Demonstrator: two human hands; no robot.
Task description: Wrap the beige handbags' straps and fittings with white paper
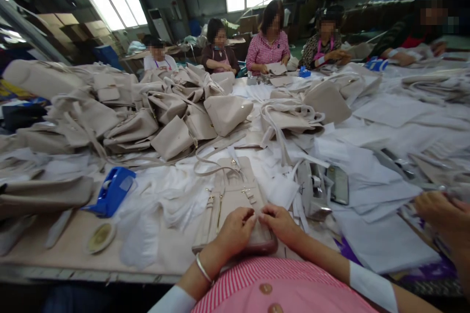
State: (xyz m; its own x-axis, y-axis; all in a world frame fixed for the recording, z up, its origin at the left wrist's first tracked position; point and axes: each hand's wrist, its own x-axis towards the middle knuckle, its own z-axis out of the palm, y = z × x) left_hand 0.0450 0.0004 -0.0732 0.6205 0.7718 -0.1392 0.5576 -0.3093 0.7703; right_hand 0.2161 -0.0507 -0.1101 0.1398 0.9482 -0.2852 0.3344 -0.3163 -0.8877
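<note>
On table (35, 242), beige bag (234, 196): long axis fore-aft, top pointing away.

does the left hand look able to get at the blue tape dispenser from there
Likely yes: the left hand is at the beige bag, and only the bag's edge and low-lying white sheets appear between it and the blue tape dispenser.

Long worktable with a pale beige top (69, 254), carrying a blue plastic tape dispenser (114, 190), a round cream-rimmed disc (100, 238), thin crumpled white sheets (154, 205), heaped beige bags (134, 129) and a beige metal-buckled bag (234, 196).
</note>
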